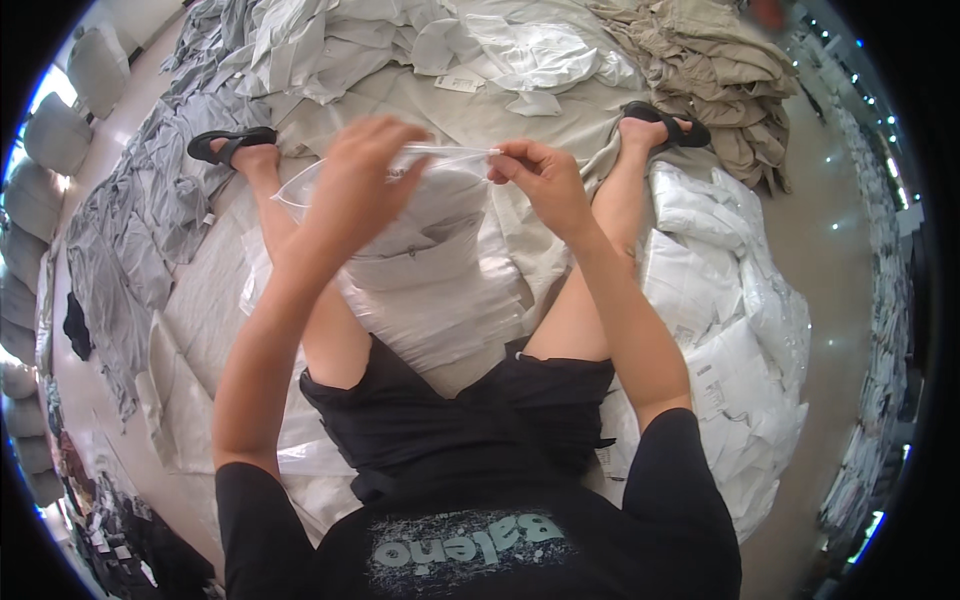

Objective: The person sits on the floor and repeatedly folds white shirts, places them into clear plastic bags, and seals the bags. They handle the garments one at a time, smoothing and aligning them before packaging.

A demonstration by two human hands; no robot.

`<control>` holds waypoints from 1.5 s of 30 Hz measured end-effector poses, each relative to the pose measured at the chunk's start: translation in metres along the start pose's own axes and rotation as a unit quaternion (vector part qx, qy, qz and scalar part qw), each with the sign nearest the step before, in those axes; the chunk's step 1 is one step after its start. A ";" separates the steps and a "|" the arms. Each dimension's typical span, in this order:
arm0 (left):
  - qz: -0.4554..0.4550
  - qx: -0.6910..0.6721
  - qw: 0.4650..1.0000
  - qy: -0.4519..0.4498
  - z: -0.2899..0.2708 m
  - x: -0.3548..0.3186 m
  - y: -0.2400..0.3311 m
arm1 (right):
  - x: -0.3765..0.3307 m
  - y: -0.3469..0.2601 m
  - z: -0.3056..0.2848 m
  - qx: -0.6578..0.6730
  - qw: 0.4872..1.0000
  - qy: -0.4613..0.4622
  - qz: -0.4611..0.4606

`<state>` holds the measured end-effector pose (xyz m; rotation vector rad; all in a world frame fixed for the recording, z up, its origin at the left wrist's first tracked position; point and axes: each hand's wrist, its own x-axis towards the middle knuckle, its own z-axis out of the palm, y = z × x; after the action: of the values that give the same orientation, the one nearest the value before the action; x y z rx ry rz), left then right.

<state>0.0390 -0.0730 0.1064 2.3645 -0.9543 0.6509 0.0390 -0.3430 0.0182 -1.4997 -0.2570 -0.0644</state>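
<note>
A clear plastic zip bag point(459, 160) is held up between my knees, its top edge stretched sideways. At the right end of that edge, my right hand point(545, 185) pinches the bag between thumb and fingers. My left hand point(368, 165) is over the left part of the edge, blurred by motion, thumb and fingers apart. Whether it touches the bag, I cannot tell. Behind and below the bag is a folded pale grey garment point(420, 262); whether it lies inside the bag is unclear. A stack of clear plastic bags point(440, 325) lies nearest my lap.
Grey garments point(130, 220) are heaped at the left, white ones point(545, 50) at the far side, and beige ones point(700, 75) at the far right. Packed white bags point(715, 300) pile up beside my right leg. A beige cloth point(205, 350) covers the floor under me.
</note>
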 end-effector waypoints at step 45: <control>-0.024 0.086 0.994 -0.060 -0.004 -0.076 -0.178 | -0.110 -0.114 -0.120 -0.489 0.789 0.233 -0.289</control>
<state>0.1196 0.0782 0.0166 2.5965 -0.9221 0.5993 -0.0758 -0.4827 0.1009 -2.3035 -0.2854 -1.2141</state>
